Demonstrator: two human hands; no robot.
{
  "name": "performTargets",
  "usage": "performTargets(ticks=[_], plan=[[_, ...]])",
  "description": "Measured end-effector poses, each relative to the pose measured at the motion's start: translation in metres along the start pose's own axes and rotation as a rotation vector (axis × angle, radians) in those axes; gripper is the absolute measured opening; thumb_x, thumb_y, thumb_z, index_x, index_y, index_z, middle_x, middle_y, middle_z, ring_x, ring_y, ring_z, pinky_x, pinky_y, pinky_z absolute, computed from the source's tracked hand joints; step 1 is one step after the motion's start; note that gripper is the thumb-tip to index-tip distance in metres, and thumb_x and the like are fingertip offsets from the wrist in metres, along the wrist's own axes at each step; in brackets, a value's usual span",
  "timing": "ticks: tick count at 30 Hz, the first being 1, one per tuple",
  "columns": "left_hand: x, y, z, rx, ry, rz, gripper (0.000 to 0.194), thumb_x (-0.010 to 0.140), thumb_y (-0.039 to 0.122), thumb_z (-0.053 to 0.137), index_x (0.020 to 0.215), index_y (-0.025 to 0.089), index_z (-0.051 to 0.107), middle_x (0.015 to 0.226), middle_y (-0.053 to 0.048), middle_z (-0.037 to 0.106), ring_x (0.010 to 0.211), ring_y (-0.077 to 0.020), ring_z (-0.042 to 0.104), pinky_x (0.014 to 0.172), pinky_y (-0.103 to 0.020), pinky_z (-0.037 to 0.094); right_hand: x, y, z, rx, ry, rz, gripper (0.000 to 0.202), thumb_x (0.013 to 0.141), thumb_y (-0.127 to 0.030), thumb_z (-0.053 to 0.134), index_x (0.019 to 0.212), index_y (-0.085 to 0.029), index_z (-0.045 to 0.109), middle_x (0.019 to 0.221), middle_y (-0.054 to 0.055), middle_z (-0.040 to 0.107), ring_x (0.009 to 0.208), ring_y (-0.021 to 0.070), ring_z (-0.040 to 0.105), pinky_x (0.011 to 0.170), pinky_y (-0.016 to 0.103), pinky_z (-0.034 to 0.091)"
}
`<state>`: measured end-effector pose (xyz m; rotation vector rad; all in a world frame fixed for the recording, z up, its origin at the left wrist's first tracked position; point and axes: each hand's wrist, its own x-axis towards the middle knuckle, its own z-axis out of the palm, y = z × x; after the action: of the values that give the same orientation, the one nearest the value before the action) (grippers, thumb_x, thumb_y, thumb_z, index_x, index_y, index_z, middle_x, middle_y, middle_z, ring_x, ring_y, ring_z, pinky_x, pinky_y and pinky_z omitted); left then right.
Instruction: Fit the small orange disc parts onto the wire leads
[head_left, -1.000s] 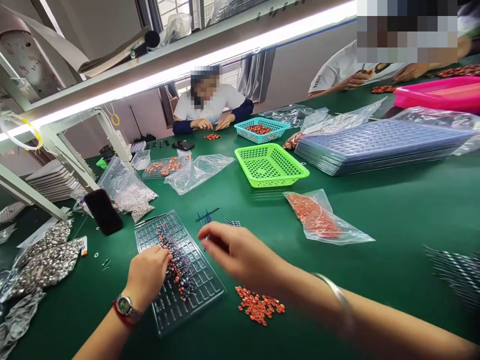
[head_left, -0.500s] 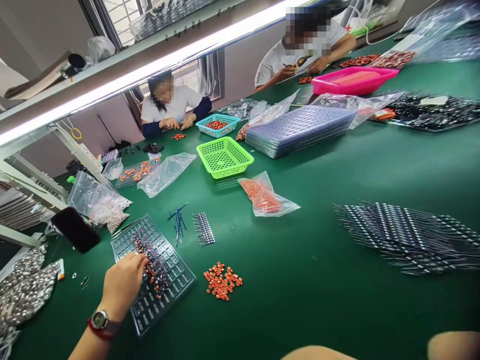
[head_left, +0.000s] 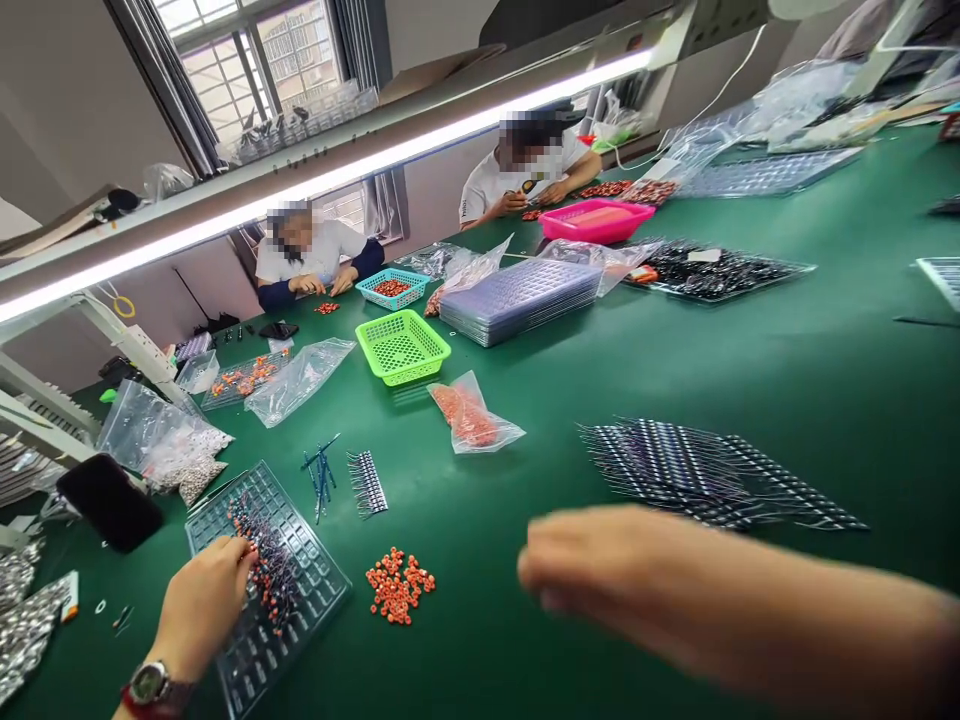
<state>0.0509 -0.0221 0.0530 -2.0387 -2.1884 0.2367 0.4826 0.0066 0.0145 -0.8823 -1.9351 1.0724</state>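
Note:
My left hand (head_left: 206, 600), with a watch on its wrist, has its fingers pinched together at the pile of wired orange and dark pieces (head_left: 266, 565) on the clear gridded tray (head_left: 315, 570). What it grips is too small to make out. My right hand (head_left: 585, 555) is blurred above the green table, its fingers hard to tell apart. Between the hands lies a heap of small orange beads (head_left: 400, 585). Dark striped strips with thin wires (head_left: 675, 465) lie beyond my right hand. A short wired strip (head_left: 367, 484) and loose blue sticks (head_left: 321, 478) sit behind the tray.
A bag of orange beads (head_left: 472, 415), a green basket (head_left: 403, 345) and stacked clear trays (head_left: 517, 295) stand farther back. A phone (head_left: 110, 502) is at the left. Two people work across the table, near a blue basket (head_left: 392, 288) and a pink basket (head_left: 596, 220).
The view has turned to the right, so the table items appear farther left. My right hand and forearm have come in over the table from the lower right. My left hand stays at the tray.

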Motion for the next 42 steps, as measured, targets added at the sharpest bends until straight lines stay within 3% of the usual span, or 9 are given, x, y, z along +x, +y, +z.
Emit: performTargets(ticks=[2, 5, 7, 11, 13, 18, 25, 31, 42], plan=[[-0.003, -0.001, -0.008, -0.031, 0.018, -0.017, 0.029, 0.095, 0.028, 0.040, 0.080, 0.019, 0.062, 0.086, -0.006, 0.068, 0.082, -0.0228, 0.067, 0.068, -0.030, 0.045, 0.030, 0.018, -0.036, -0.458, -0.086, 0.103, 0.010, 0.076, -0.021, 0.070, 0.067, -0.023, 0.065, 0.070, 0.003, 0.065, 0.064, 0.0201, 0.062, 0.064, 0.032, 0.046], [-0.005, 0.008, -0.017, -0.115, 0.051, -0.028, 0.028, 0.095, 0.029, 0.039, 0.086, 0.019, 0.063, 0.091, -0.006, 0.068, 0.083, -0.0226, 0.065, 0.071, -0.032, 0.046, 0.064, 0.043, -0.080, -0.604, -0.026, 0.189, 0.007, 0.073, -0.013, 0.064, 0.067, -0.017, 0.063, 0.074, 0.011, 0.066, 0.070, 0.0264, 0.064, 0.062, 0.035, 0.044], [0.001, 0.025, -0.020, -0.195, 0.057, 0.001, 0.025, 0.096, 0.029, 0.041, 0.095, 0.021, 0.064, 0.099, -0.004, 0.068, 0.086, -0.0201, 0.065, 0.078, -0.031, 0.047, 0.078, 0.051, -0.085, -0.642, -0.031, 0.189, 0.006, 0.073, -0.011, 0.063, 0.072, -0.017, 0.063, 0.079, 0.013, 0.068, 0.072, 0.0297, 0.064, 0.063, 0.038, 0.046], [0.038, 0.079, -0.012, -0.336, 0.011, 0.082, 0.016, 0.096, 0.025, 0.049, 0.099, 0.021, 0.064, 0.101, -0.002, 0.067, 0.092, -0.0151, 0.063, 0.087, -0.027, 0.048, 0.102, 0.041, -0.035, -0.609, -0.178, 0.042, 0.011, 0.084, -0.010, 0.059, 0.084, -0.019, 0.066, 0.089, 0.007, 0.071, 0.084, 0.0249, 0.066, 0.074, 0.034, 0.050], [0.063, 0.104, -0.005, -0.365, -0.027, 0.049, 0.019, 0.094, 0.031, 0.056, 0.104, 0.015, 0.062, 0.103, -0.006, 0.066, 0.097, -0.0191, 0.063, 0.089, -0.038, 0.050, 0.115, 0.033, 0.002, -0.591, -0.251, -0.041, 0.013, 0.086, -0.008, 0.060, 0.087, -0.019, 0.067, 0.093, 0.006, 0.071, 0.089, 0.0218, 0.065, 0.080, 0.032, 0.050], [0.098, 0.130, 0.012, -0.446, -0.153, -0.041, 0.033, 0.090, 0.035, 0.063, 0.116, 0.015, 0.058, 0.111, -0.008, 0.063, 0.099, -0.0222, 0.063, 0.088, -0.044, 0.053, 0.146, 0.035, 0.059, -0.601, -0.312, -0.136, 0.012, 0.097, -0.024, 0.062, 0.102, -0.014, 0.066, 0.106, 0.006, 0.066, 0.097, 0.0216, 0.064, 0.086, 0.041, 0.053], [0.099, 0.126, 0.026, -0.660, -0.242, -0.035, 0.029, 0.093, 0.032, 0.061, 0.116, 0.015, 0.058, 0.105, -0.006, 0.064, 0.087, -0.0176, 0.065, 0.077, -0.037, 0.057, 0.180, 0.045, 0.084, -0.627, -0.315, -0.180, 0.022, 0.099, -0.027, 0.061, 0.118, -0.016, 0.062, 0.122, 0.009, 0.061, 0.107, 0.0248, 0.061, 0.091, 0.046, 0.052], [0.093, 0.115, 0.025, -0.698, -0.171, -0.024, 0.026, 0.092, 0.032, 0.061, 0.112, 0.014, 0.059, 0.105, -0.006, 0.064, 0.089, -0.0183, 0.064, 0.080, -0.039, 0.056, 0.204, 0.037, 0.106, -0.701, -0.495, -0.192, 0.026, 0.097, -0.028, 0.063, 0.121, -0.016, 0.061, 0.125, 0.009, 0.060, 0.109, 0.0263, 0.061, 0.092, 0.048, 0.051], [0.063, 0.107, 0.024, -0.723, -0.195, 0.026, 0.022, 0.093, 0.032, 0.061, 0.105, 0.014, 0.062, 0.100, -0.005, 0.066, 0.089, -0.0179, 0.065, 0.082, -0.039, 0.055, 0.181, 0.045, 0.079, -0.692, -0.643, 0.039, 0.020, 0.099, -0.028, 0.061, 0.114, -0.015, 0.063, 0.114, 0.007, 0.064, 0.097, 0.0219, 0.065, 0.084, 0.041, 0.056]])
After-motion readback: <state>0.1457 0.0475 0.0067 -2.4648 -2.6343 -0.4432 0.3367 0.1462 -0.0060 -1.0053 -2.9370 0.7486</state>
